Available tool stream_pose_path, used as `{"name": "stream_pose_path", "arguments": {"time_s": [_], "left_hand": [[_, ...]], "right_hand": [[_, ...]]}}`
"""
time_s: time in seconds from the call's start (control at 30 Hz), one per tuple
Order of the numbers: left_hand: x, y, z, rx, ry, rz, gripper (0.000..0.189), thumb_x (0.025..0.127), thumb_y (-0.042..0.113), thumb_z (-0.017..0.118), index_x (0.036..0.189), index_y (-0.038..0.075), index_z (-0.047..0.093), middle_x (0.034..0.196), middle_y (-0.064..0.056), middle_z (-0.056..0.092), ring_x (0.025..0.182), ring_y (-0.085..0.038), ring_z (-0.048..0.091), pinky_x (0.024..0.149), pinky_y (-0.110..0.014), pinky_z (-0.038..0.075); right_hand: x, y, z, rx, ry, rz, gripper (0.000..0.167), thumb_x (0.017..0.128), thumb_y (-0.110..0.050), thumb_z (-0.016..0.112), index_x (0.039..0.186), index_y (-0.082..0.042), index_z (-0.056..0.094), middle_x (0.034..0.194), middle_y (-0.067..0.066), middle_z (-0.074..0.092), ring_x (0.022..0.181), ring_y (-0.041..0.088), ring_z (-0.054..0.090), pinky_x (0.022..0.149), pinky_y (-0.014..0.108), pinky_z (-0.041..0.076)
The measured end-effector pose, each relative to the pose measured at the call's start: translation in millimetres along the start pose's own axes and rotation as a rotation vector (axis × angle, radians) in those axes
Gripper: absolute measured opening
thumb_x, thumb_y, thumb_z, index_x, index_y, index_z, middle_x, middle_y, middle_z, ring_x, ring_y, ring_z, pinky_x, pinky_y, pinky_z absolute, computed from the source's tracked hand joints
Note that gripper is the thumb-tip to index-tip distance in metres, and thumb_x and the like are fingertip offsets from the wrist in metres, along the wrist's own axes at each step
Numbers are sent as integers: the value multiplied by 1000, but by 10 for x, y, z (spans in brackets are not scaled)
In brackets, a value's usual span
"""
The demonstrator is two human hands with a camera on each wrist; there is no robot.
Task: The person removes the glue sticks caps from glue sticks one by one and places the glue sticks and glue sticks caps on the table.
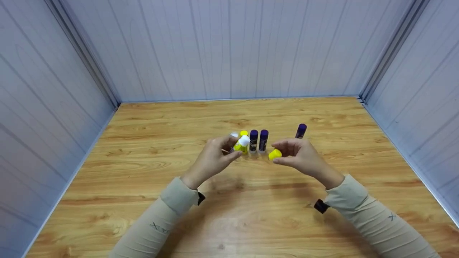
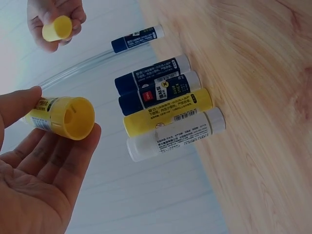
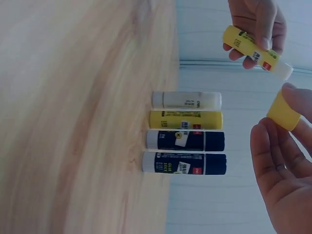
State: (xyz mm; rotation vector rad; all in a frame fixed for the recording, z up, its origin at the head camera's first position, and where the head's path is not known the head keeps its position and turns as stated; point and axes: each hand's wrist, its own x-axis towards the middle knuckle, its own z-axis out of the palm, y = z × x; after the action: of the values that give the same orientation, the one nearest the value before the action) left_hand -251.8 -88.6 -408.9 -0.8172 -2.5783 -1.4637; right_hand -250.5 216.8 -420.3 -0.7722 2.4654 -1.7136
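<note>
My left hand (image 1: 211, 154) grips an uncapped yellow glue stick (image 3: 248, 48) between thumb and fingers, its white end bare and tilted up to the right. A yellow cap (image 1: 275, 154) is pinched in my right hand (image 1: 304, 157), a short way to the right of that stick. Both hands are raised in front of a row of upright glue sticks: a white one (image 3: 186, 100), a yellow one (image 3: 186, 120) and two dark blue ones (image 1: 253, 141). In the left wrist view the held stick's hollow yellow base faces the camera.
Another dark blue glue stick (image 1: 301, 131) stands apart on the right, behind my right hand, which hides its lower part in the head view. The wooden table (image 1: 150, 143) is enclosed by pale panel walls (image 1: 229, 50) at the back and both sides.
</note>
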Motion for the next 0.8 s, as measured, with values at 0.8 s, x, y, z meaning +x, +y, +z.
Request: {"name": "stream_pose_path", "arguments": {"time_s": [0.8], "left_hand": [[-105, -38, -12, -52, -17, -14, 25, 100, 9, 80, 124, 5, 72, 110, -9, 76, 101, -22, 72, 87, -34, 67]], "right_hand": [[-154, 170, 357, -292, -418, -25, 22, 85, 2, 87, 105, 0, 77, 99, 11, 79, 85, 10, 70, 78, 27, 63]]}}
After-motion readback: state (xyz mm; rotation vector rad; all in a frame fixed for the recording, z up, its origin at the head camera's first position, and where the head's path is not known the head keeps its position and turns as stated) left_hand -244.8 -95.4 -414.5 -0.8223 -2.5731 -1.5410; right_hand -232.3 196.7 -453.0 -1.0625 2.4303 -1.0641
